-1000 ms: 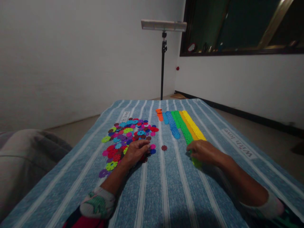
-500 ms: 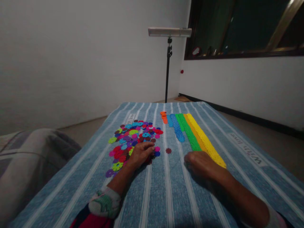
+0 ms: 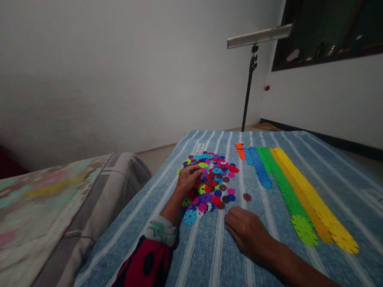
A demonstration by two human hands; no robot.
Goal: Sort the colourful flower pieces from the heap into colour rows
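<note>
A heap of small flower-shaped plastic discs [image 3: 214,179] in many colours lies on a blue striped cloth [image 3: 269,247]. My left hand [image 3: 188,179] rests on the heap's left side, fingers curled over the discs. My right hand [image 3: 245,233] lies palm down on the cloth just below the heap, fingers loosely together, holding nothing that I can see. To the right run sorted rows: a short orange row [image 3: 240,150], a blue row [image 3: 259,171], a long green row [image 3: 284,191] and a long yellow row [image 3: 311,199]. One dark red disc [image 3: 247,196] lies alone between heap and rows.
A grey and patterned blanket or cushion [image 3: 89,207] lies at the left edge of the cloth. A light bar on a black stand [image 3: 249,83] rises behind the surface. A dark window [image 3: 329,32] sits in the right wall.
The view swung left. My left hand slid up to the heap's left side. My right hand left the end of the green row and came to rest below the heap.
</note>
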